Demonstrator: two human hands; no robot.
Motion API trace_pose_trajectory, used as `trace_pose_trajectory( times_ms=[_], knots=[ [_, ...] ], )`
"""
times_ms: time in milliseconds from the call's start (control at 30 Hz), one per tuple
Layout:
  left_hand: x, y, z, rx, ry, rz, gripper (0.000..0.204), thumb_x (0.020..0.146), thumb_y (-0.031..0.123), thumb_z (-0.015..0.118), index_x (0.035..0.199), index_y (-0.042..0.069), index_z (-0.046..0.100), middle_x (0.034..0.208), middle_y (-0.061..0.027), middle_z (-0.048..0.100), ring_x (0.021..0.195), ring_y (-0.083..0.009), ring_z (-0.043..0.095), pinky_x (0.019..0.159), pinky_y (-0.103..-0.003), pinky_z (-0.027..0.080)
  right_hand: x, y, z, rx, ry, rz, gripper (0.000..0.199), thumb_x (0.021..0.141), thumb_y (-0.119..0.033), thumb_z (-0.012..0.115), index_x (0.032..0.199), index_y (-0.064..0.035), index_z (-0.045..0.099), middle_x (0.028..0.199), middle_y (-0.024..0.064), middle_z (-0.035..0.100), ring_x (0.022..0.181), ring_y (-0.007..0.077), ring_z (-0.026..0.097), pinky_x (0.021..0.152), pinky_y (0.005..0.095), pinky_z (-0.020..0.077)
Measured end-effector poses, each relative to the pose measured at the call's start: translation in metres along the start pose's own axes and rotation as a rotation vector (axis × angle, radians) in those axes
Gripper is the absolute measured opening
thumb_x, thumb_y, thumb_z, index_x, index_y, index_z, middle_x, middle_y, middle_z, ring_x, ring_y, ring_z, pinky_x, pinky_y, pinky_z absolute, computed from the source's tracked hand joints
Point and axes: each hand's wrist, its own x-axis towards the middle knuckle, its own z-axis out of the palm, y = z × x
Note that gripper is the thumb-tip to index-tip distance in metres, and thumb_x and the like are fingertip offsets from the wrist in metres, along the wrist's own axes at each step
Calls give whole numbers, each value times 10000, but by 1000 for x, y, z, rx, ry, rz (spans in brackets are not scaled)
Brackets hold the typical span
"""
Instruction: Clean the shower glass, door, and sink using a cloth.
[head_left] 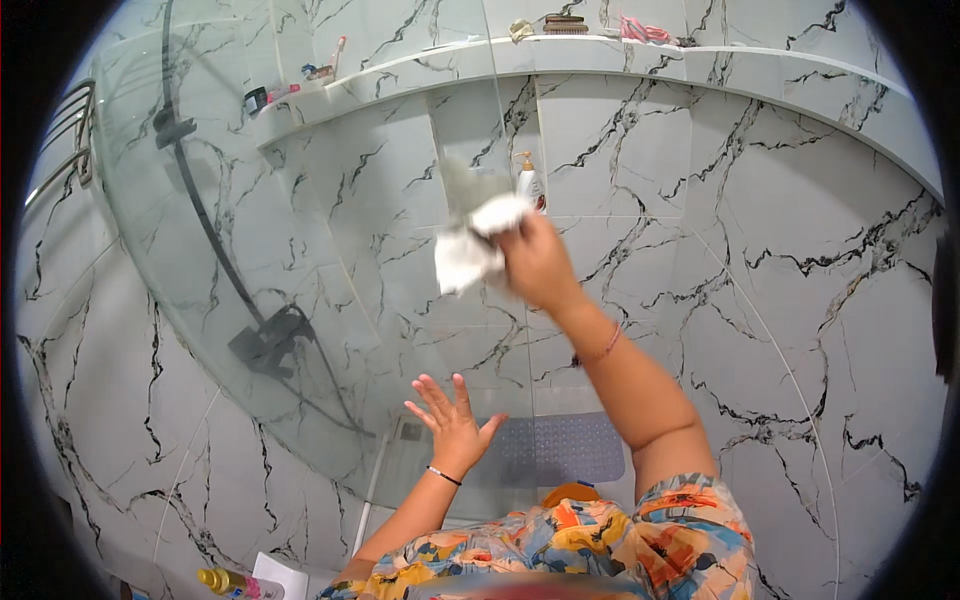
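Observation:
A clear glass shower panel (330, 240) stands in front of me, its straight edge running down the middle of the view. My right hand (540, 265) is closed around a crumpled white cloth (466, 262) and holds it up at the panel near that edge. Motion blurs the cloth and fingertips a little. Lower and to the left, my left hand (455, 435) has its fingers spread and holds nothing. It is close to the glass, but I cannot tell whether it touches.
Behind the glass are a black shower fitting (270, 340) and a white pump bottle (530, 185). A ledge (600, 60) carries small toiletries. A grey-purple mat (570, 448) lies below. At the lower left are a yellow-capped bottle (235, 584) and a metal rack (85, 130) higher up.

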Motion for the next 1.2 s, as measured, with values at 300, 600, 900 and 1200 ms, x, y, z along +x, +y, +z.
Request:
trace_pose_trajectory(
  times_ms=[300, 600, 900, 1200],
  knots=[
    [4, 2, 5, 38, 19, -1, 1191, 670, 532, 703, 1410, 228, -180, 1398, -273, -277, 1293, -429, -274, 952, -667, -116, 150, -76, -7, 309, -132, 10, 310, 921, -238, 428, 1120, -2, 455, 892, 136, 605, 688, 199, 625, 541, 324, 537],
    [-7, 14, -11, 50, 3, -135, 1226, 629, 619, 683, 1414, 218, -169, 1420, -262, -239, 1315, -413, -238, 983, -650, -71, -49, 3, 9, 169, -105, 206, 436, 891, -253, 506, 1189, 51, 411, 1034, 207, 591, 946, 271, 584, 813, 355, 445],
    [1, 63, 20, -15, 158, -246, 1360, 560, 477, 805, 1392, 121, -210, 1410, -279, -243, 1311, -443, -214, 1004, -641, 35, -77, 47, -1, 263, -288, 126, 325, 881, -199, 511, 1102, 36, 468, 917, 182, 604, 817, 241, 604, 699, 354, 464],
    [13, 75, 17, -135, 87, -447, 1363, 571, 369, 810, 1364, 160, -279, 1390, -288, -280, 1290, -460, -250, 994, -653, 47, 208, -71, 3, 404, -340, 2, 353, 886, -240, 470, 1136, 7, 500, 995, 144, 588, 948, 267, 571, 774, 360, 457]
  ],
)
